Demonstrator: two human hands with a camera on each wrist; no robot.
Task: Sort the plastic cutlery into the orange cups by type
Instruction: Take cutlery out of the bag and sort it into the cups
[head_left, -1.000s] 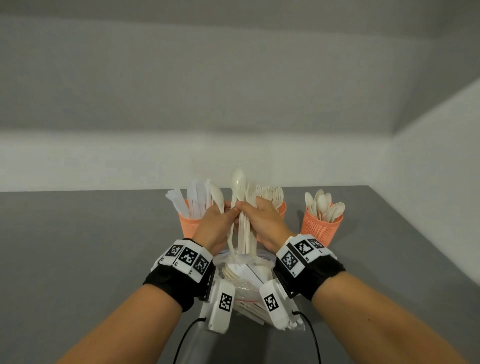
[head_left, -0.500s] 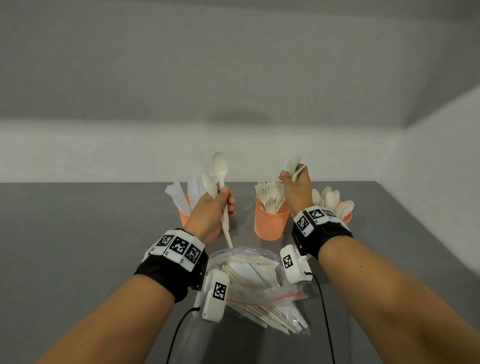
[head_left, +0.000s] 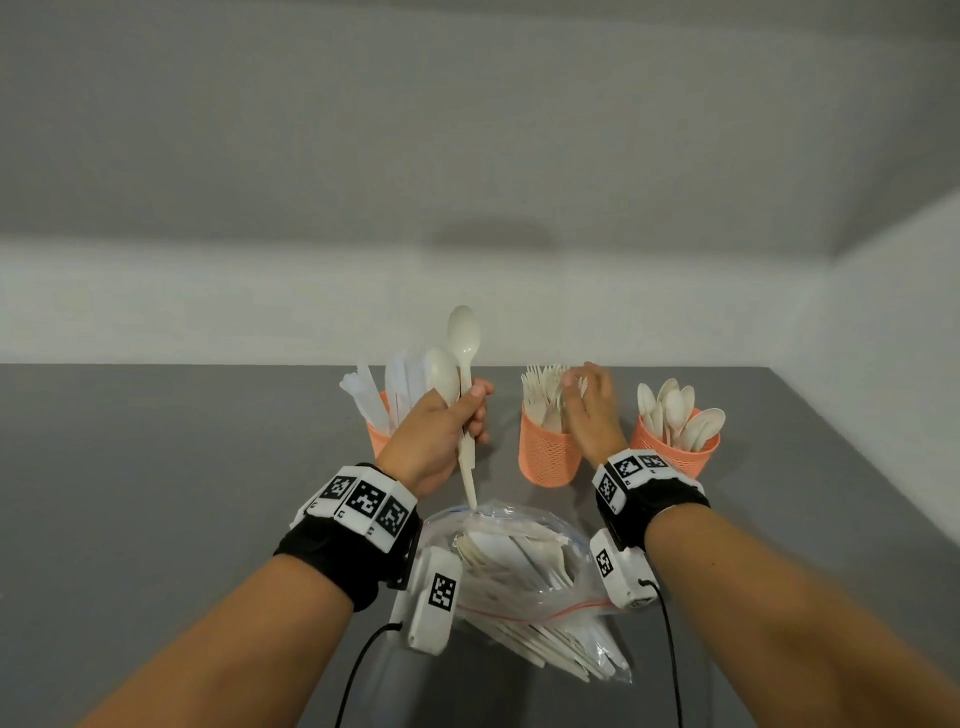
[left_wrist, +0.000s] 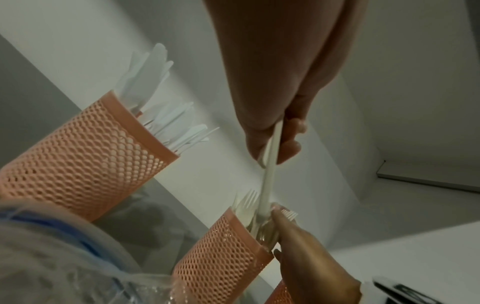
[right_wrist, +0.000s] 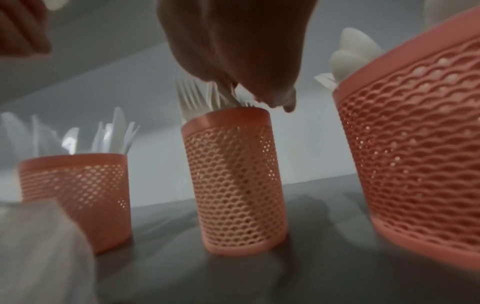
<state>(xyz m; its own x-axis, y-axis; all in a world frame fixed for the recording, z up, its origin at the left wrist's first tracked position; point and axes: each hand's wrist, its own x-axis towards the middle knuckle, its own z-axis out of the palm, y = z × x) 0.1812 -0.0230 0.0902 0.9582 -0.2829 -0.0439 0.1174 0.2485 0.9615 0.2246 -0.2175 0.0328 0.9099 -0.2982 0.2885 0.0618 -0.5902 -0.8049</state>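
The two hands, which were clasped together around one mixed bundle a second ago, have parted; the left hand (head_left: 435, 436) now stands over the near-left of the grey table (head_left: 156, 493), its fingers curled round the handles of two white plastic spoons (head_left: 457, 358) whose bowls point up, while the right hand (head_left: 589, 410) has carried its share to the middle orange mesh cup (head_left: 548, 452) — the one bristling with white plastic forks (head_left: 540, 387). The right wrist view shows its fingertips (right_wrist: 275, 96) down at that cup's rim among the tines, though whether they still pinch a fork or have let go I cannot tell. The far-left orange mesh cup (head_left: 378, 439) holds white plastic knives (head_left: 400, 384); the right orange mesh cup (head_left: 675, 452) holds cream spoons. So the fork delivery looks all but done, and the left hand's pair most likely belongs in the right cup; the clear zip bag (head_left: 519, 566) of unsorted cutlery, lying near between the wrists, suggests plenty remains.
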